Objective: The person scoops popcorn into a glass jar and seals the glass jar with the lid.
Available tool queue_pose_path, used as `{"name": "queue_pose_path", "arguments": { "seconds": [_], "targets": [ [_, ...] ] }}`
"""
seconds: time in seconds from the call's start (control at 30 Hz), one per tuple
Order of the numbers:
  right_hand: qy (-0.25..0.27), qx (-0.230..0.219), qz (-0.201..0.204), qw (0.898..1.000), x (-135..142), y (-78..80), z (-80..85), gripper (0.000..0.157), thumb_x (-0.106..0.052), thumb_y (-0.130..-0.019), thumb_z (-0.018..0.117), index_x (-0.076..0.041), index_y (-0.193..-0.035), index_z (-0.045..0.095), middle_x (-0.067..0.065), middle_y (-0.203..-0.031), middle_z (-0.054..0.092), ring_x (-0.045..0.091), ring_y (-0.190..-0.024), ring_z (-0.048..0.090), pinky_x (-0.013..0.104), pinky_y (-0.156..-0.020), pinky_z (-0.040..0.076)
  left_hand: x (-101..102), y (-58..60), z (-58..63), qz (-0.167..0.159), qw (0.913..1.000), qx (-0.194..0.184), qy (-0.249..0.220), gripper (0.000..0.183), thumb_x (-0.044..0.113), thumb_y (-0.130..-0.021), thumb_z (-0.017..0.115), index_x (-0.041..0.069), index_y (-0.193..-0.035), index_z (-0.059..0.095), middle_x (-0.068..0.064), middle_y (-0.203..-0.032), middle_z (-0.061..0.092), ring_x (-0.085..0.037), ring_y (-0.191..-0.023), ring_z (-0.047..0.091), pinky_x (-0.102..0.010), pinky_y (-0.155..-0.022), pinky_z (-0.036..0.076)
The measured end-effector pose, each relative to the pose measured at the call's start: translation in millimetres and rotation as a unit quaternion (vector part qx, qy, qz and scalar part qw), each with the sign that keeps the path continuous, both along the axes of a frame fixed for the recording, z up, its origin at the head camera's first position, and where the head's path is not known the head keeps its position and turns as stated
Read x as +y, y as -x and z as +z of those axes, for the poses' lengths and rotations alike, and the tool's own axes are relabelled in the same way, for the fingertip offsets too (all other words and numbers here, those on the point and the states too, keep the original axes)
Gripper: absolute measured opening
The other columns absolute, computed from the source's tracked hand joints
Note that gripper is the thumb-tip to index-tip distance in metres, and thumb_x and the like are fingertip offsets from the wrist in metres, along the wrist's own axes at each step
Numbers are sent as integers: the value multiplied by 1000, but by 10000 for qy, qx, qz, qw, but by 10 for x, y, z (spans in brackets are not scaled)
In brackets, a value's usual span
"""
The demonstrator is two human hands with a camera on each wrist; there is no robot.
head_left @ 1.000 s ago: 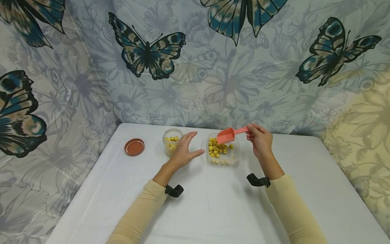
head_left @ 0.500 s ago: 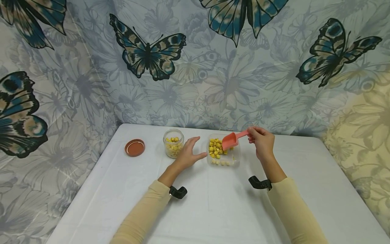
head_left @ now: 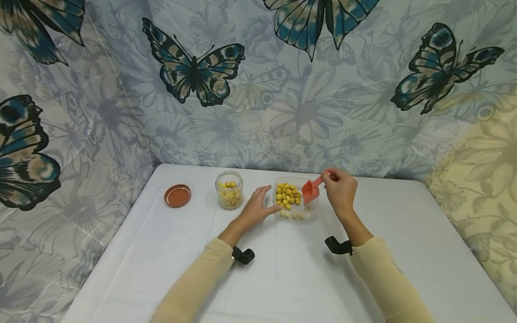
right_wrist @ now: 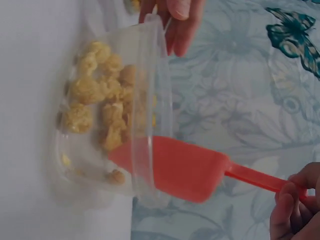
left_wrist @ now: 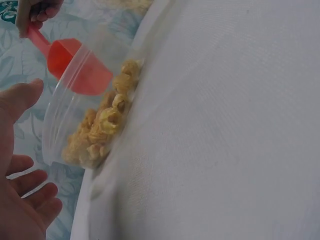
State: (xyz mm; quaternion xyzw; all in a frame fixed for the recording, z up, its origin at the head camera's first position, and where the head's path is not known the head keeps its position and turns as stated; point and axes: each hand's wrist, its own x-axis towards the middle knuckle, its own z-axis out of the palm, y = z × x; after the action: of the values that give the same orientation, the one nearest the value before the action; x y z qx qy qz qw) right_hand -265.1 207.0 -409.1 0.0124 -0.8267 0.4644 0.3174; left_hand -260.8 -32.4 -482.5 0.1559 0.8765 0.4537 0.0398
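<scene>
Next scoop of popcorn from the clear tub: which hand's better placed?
Right, I'd say. The right hand grips the red scoop, which reaches inside the clear tub, close to the popcorn. The left hand is at the tub's other side without a tool, probably better for steadying.

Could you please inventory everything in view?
Butterfly backdrop: one, mostly grey, behind
Tablecloth: one, white, in front
Plastic container: one, clear, on the tablecloth
Glass jar: one, clear, left of the container
Lid: one, brown, left of the jar
Popcorn: many pieces, yellow, in jar and container
Scoop: one, coral, partly inside the container
Wrist cameras: two, black, one per wrist
Sleeves: two, beige, on forearms
Left hand: one, bare, beside container
Right hand: one, bare, holding scoop
</scene>
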Motion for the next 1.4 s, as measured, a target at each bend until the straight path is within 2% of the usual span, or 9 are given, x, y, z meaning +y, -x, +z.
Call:
{"name": "queue_pose_path", "arguments": {
  "seconds": [0.1,0.2,0.37,0.47,0.6,0.73,0.97,1.13,1.4],
  "targets": [
    [-637,240,-193,9975,-45,2,-43,16,-6,-87,67,9,-89,74,22,-71,68,7,-54,53,3,-50,35,42,16,-34,-10,10000,-28,47,79,37,-89,70,5,-151,32,-18,-153,34,-36,-143,33,-50,-117,33],
    [-699,261,-324,9967,-53,6,-100,16,-5,-86,68,10,-88,74,23,-70,68,9,-53,51,3,-50,32,73,20,-55,-64,9999,-59,101,82,41,-90,68,7,-153,28,-16,-154,33,-34,-144,33,-49,-117,32],
    [358,41,-268,9990,-14,52,-207,17,-3,-87,66,11,-93,73,25,-70,68,-8,-45,50,5,-45,42,97,21,-50,-95,9999,-107,70,83,42,-90,67,8,-154,26,-15,-155,32,-33,-144,32,-49,-117,32],
    [1179,-171,-166,9927,26,105,-272,18,-4,-88,66,12,-95,72,14,-65,66,-8,-43,52,9,-43,46,106,29,-43,-93,9998,-119,103,85,43,-88,69,10,-154,28,-14,-155,33,-32,-144,33,-49,-117,32],
    [2019,-872,201,9753,93,177,-325,23,-7,-90,68,13,-102,69,-2,-63,64,-2,-47,57,13,-46,51,119,42,-37,-102,9996,-122,221,89,45,-85,72,10,-154,28,-13,-155,33,-32,-144,33,-48,-118,32],
    [2532,-1910,695,9458,167,233,-335,32,-9,-93,66,14,-114,62,-6,-67,66,1,-53,60,16,-51,54,127,40,-23,-111,9994,-163,279,94,46,-82,75,11,-155,26,-13,-156,32,-31,-145,32,-47,-118,32],
    [1975,-3216,1338,9163,248,273,-322,38,-14,-97,60,13,-125,57,-10,-68,64,1,-59,60,16,-57,56,118,25,-2,-147,9991,-189,363,96,47,-82,75,11,-155,24,-13,-156,30,-31,-145,31,-47,-118,32],
    [1768,-3635,1507,9022,225,259,-305,41,-16,-99,57,13,-128,54,-8,-69,64,3,-61,63,18,-62,58,104,28,-14,-122,9988,-178,431,95,47,-83,74,11,-156,24,-13,-156,31,-32,-145,32,-47,-118,32],
    [2517,-3869,1168,8794,232,206,-329,41,-14,-100,54,12,-132,51,-6,-67,65,2,-60,62,17,-60,57,115,25,-32,-199,9987,-40,457,95,46,-84,74,6,-155,25,-12,-159,24,-32,-147,27,-47,-119,31]
  ]
}}
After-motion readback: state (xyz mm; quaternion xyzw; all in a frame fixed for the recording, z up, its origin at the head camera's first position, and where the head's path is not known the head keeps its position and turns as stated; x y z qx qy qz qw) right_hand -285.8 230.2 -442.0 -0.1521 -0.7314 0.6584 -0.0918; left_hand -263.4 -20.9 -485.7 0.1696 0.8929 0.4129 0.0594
